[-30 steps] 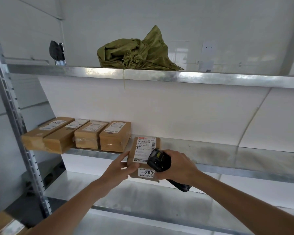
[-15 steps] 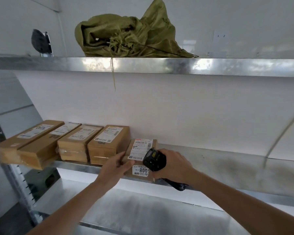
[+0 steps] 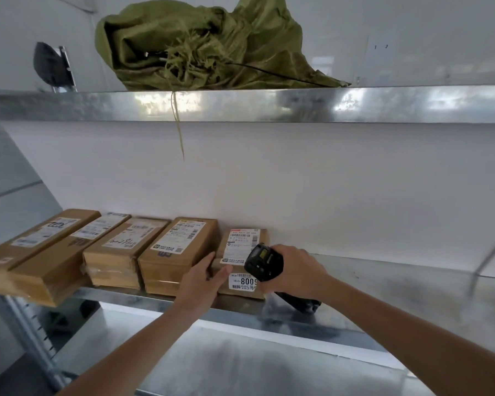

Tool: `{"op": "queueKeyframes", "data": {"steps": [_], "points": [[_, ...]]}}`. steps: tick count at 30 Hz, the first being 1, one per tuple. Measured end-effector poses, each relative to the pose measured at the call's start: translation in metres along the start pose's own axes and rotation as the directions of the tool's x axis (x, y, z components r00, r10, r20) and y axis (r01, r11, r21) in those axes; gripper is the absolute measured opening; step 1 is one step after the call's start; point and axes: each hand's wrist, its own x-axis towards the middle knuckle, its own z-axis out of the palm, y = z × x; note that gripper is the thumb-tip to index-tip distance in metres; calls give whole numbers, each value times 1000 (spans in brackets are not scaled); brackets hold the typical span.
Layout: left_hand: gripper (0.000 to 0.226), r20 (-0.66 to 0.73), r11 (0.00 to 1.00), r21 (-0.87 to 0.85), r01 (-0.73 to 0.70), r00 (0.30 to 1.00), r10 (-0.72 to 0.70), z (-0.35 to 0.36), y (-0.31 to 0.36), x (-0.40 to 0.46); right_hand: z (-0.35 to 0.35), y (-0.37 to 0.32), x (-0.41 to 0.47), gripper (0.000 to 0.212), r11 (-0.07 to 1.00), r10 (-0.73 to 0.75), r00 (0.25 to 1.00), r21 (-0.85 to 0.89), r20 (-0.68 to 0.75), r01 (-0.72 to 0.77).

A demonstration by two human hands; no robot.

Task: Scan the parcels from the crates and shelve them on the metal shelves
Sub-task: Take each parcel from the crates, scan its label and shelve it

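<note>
A second ago I held this parcel point(image 3: 242, 264) out in front of the metal shelf point(image 3: 383, 278); now it rests on the shelf, tucked just beside the row of 4 parcels point(image 3: 97, 252) at the left. I take that to mean scanning is done and shelving is nearly finished. My left hand point(image 3: 202, 277) grips the parcel's front left corner, thumb on its face, fingers curled round the side. My right hand point(image 3: 295, 270) is clenched round the scanner point(image 3: 265, 262), which sits over the parcel's right edge, touching or nearly so.
</note>
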Motion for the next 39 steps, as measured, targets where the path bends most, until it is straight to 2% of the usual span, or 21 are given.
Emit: {"op": "queueKeyframes", "data": {"steps": [5, 11, 21, 25, 27, 29, 30, 34, 36, 39], "points": [[67, -30, 999, 6, 32, 999, -32, 1, 3, 6, 2, 0, 9, 72, 1000, -7, 1000, 0, 3, 7], [63, -62, 998, 34, 45, 997, -42, 6, 8, 7, 2, -1, 13, 68, 1000, -9, 1000, 1, -5, 9], [70, -15, 975, 219, -17, 1000, 21, -7, 23, -24, -21, -3, -19, 68, 1000, -9, 998, -15, -66, 8], [63, 10, 971, 229, -62, 998, 62, -22, 26, -47, -33, -18, -48, 68, 999, 4, 996, -50, -95, -9], [53, 6, 968, 229, -103, 995, 104, -36, 27, -62, -37, -33, -62, 68, 998, -2, 995, -56, -101, -4], [13, 5, 962, 218, -163, 986, 166, -57, 29, -83, -37, -55, -77, 69, 998, -21, 995, -63, -100, 15], [7, 10, 962, 201, -183, 983, 185, -71, 28, -96, -35, -68, -85, 70, 998, -33, 995, -65, -99, 27], [35, -79, 973, 121, -198, 975, 208, -143, -10, -147, -6, -139, -115, 70, 993, -117, 991, -23, -71, 116], [36, -156, 978, 173, -118, 977, 145, -189, -39, -179, 19, -184, -131, 73, 981, -193, 980, -9, -39, 192], [50, -289, 972, 233, -11, 954, 80, -265, -82, -240, 63, -260, -153, 70, 951, -308, 951, 20, 40, 307]]}}
